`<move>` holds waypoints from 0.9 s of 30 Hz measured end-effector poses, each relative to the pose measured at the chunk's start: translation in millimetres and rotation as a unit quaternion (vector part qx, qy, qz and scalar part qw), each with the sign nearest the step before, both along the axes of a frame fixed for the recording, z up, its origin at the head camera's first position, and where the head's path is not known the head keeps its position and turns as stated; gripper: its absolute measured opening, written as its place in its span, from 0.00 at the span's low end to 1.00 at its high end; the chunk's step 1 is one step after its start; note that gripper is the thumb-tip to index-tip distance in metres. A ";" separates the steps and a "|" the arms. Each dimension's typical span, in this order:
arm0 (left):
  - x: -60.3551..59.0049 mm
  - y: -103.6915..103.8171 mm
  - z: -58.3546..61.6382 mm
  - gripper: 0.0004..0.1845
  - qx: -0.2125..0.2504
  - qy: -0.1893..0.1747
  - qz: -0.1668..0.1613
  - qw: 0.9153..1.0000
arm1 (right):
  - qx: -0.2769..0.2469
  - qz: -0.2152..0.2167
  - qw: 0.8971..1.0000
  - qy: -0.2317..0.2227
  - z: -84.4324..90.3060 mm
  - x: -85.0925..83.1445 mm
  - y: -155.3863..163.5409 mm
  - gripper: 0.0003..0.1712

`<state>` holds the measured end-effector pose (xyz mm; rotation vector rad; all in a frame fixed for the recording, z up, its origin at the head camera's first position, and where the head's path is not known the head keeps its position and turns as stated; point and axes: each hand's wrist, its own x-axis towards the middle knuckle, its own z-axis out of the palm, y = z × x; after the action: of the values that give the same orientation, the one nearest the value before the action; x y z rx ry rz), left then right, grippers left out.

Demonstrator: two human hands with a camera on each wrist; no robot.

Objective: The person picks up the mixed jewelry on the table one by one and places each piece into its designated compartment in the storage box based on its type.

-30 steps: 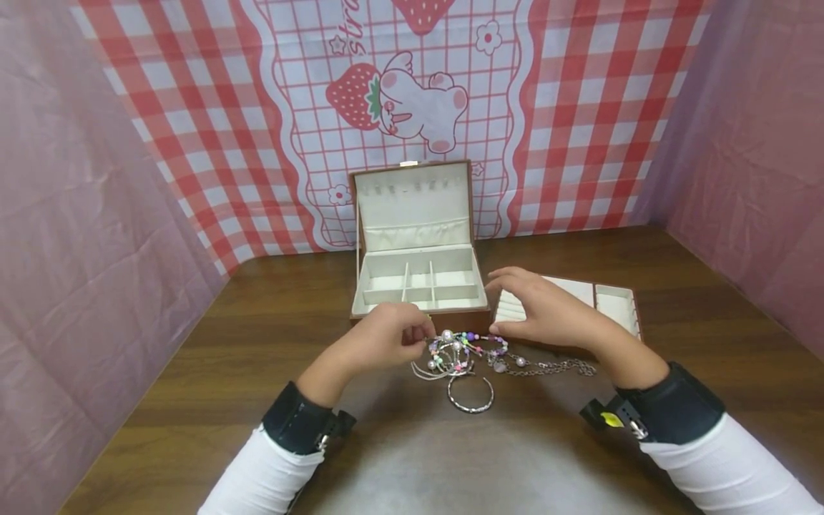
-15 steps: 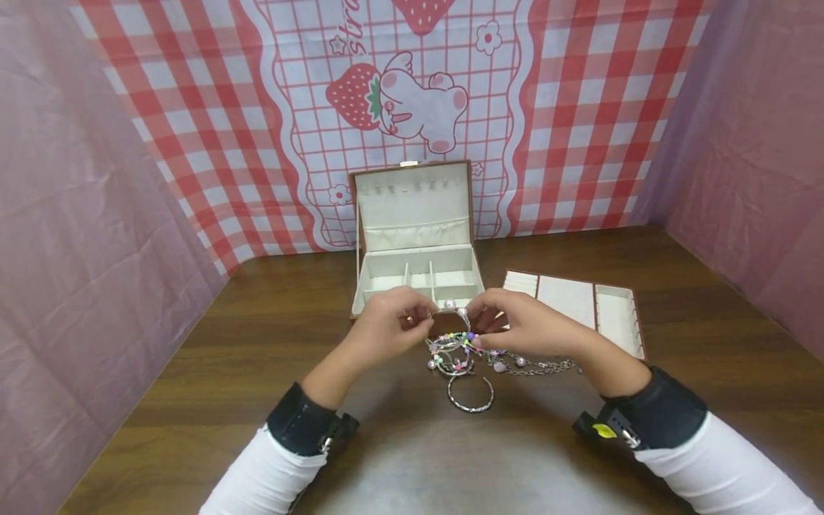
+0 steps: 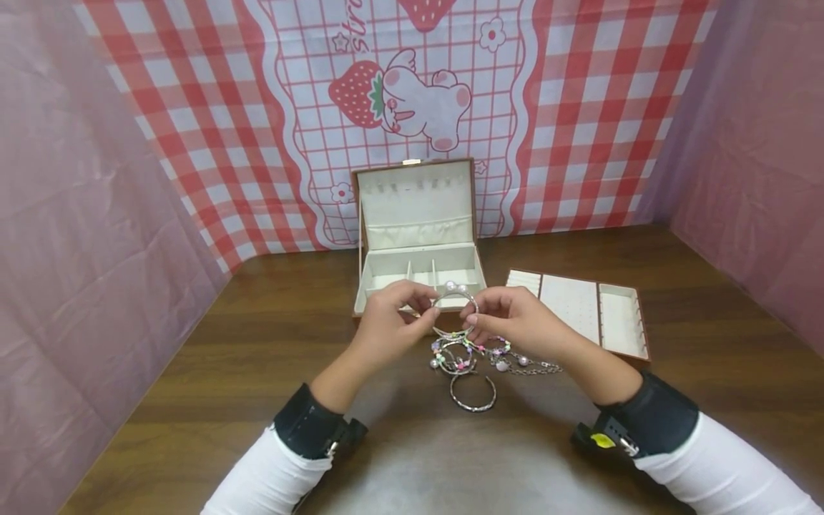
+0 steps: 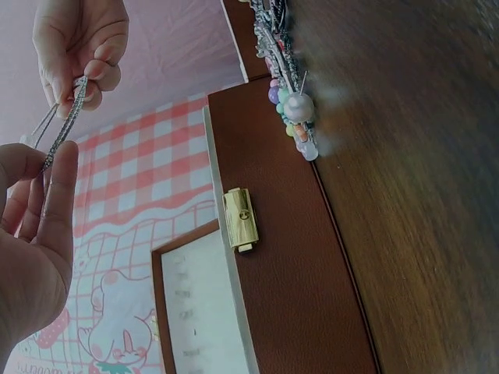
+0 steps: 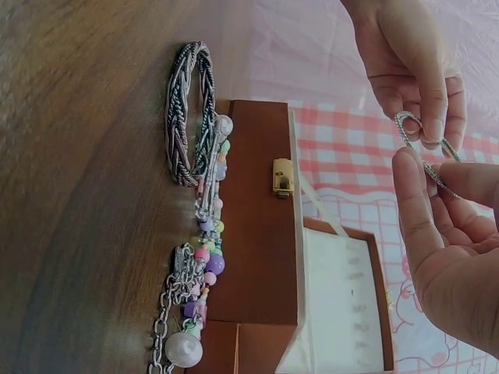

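Both hands pinch a slim silver bracelet (image 3: 455, 288) set with pearls, held up in front of the open jewelry box (image 3: 415, 204). The left hand (image 3: 394, 318) has its left side, the right hand (image 3: 523, 318) its right side. In the left wrist view the bracelet (image 4: 69, 125) spans the gap between thumbs and fingertips. Below the hands lies a tangle of beaded bracelets (image 3: 460, 365), with a silver chain (image 3: 541, 370) trailing right. A braided silver bangle (image 3: 474, 408) rests nearest the person; in the right wrist view the bangle (image 5: 175, 117) stands out beside the beads.
Cream compartments show inside the box, whose lid stands up at the back. A lift-out tray (image 3: 569, 307) with ring slots lies to its right on the wooden table (image 3: 257, 343). Behind hangs a red checked cloth (image 3: 592, 121); pink curtains (image 3: 96, 214) flank the table.
The left hand has raised the pearl bracelet out of the tangle. The right hand has come left from beside the tray and now grips its other side.
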<state>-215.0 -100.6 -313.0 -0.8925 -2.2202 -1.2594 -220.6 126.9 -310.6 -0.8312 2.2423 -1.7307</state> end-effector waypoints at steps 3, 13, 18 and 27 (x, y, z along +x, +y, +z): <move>1.2 0.6 0.4 0.08 0.010 -0.014 0.001 1.000 | -0.004 -0.002 1.000 -0.004 0.1 0.0 0.2 0.09; 0.6 0.2 2.4 0.17 0.135 -0.202 -0.055 0.968 | -0.040 -0.025 0.999 -0.012 2.4 -2.4 2.8 0.12; -4.9 -5.1 3.5 0.18 0.133 -0.233 -0.039 0.963 | -0.050 -0.051 0.997 -0.021 5.7 -5.0 5.9 0.14; -20.4 -33.1 15.0 0.16 0.047 -0.206 0.081 0.974 | -0.046 -0.083 0.995 -0.023 11.7 -14.4 14.8 0.16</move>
<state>-235.4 -133.7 -298.0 -0.4284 -2.4567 -1.5669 -235.0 141.7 -298.9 -0.6298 2.2748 -1.9180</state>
